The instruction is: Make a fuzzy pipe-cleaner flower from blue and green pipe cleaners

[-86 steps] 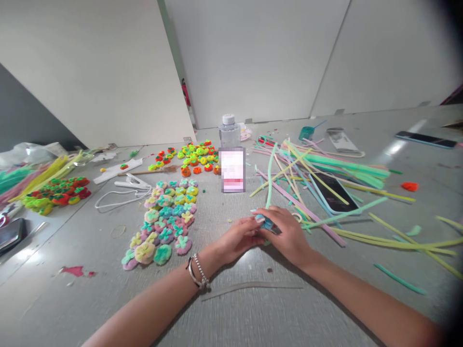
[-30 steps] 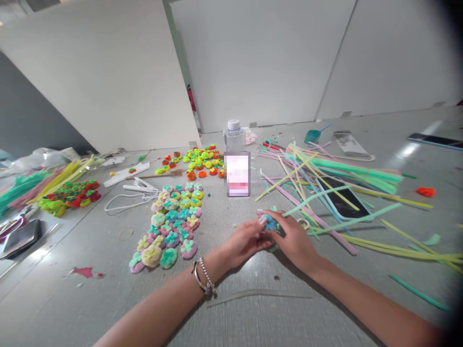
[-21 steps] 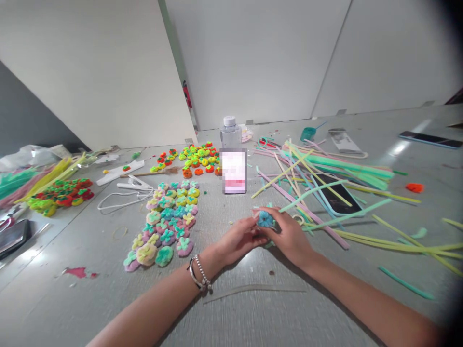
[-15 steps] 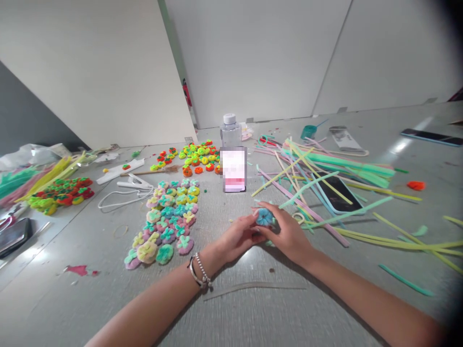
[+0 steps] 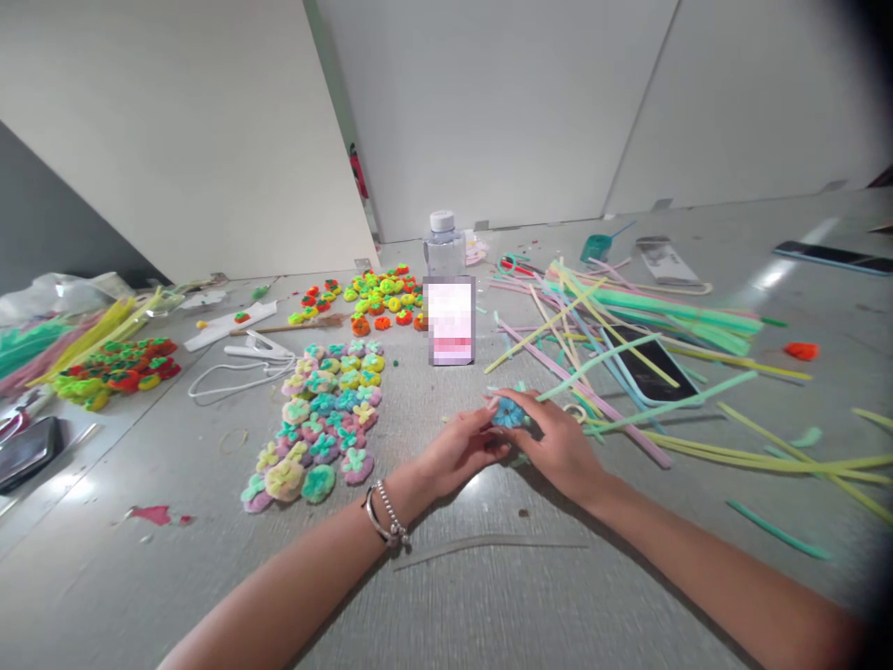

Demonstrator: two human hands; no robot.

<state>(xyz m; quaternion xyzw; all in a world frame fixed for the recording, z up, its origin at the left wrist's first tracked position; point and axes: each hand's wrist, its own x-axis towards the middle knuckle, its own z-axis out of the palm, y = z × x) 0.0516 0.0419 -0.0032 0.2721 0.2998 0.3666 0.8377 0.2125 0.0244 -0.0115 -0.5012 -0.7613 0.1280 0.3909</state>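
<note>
Between my fingertips is a small round blue pipe-cleaner piece (image 5: 508,413), ribbed from its centre outward. My left hand (image 5: 464,448) pinches it from the left side, and a bracelet circles that wrist. From the right, my right hand (image 5: 558,445) curls its fingers and thumb around the same piece. Parts of the piece are hidden by the fingers. Left of my hands lie rows of finished-looking pastel pipe-cleaner pieces (image 5: 322,406) topped with flower shapes. Loose pipe-cleaner stems (image 5: 614,372) spread out just beyond my right hand.
A phone (image 5: 451,321) with a blurred screen stands before a clear bottle (image 5: 444,244). Red, orange and yellow fuzzy pieces (image 5: 380,293) sit behind. A blue-edged phone (image 5: 652,368) lies under stems. At left are a white cord (image 5: 202,383) and another phone (image 5: 32,453).
The view has tipped slightly, so most things sit a little higher. Both hands stay on the blue piece, with only a small shift of the fingers.
</note>
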